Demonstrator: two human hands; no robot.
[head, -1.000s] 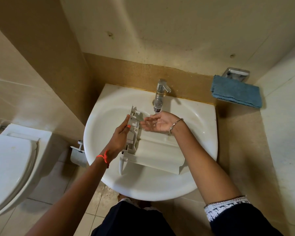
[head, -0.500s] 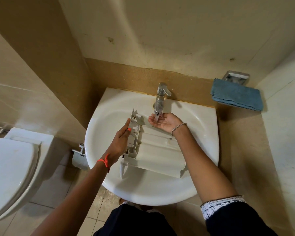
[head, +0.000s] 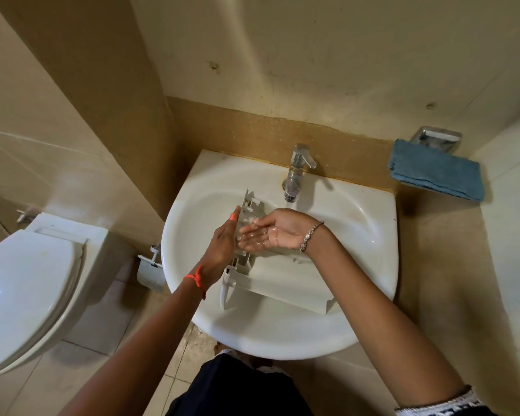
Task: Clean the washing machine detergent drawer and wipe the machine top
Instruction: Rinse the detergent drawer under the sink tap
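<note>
My flat left hand (head: 222, 244) braces the detergent drawer (head: 282, 285); right hand (head: 270, 234) cupped, empty. Likely light, rigid, slippery: grip sidewalls.

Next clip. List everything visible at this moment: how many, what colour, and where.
detergent drawer: one, white-grey, lying in the washbasin
washbasin: one, white, against the back wall
tap: one, chrome, at the basin's back edge
cloth: one, blue, folded, right of the basin
metal fixture: one, chrome, on the wall just behind the cloth
toilet: one, white, lid down, at far left
roll holder: one, grey metal, between toilet and basin
thread band: one, orange, on the left wrist
bracelet: one, silver, on the right wrist
left hand: fingers straight, against the drawer's left side
right hand: palm up, wet, below the tap and over the drawer
</note>
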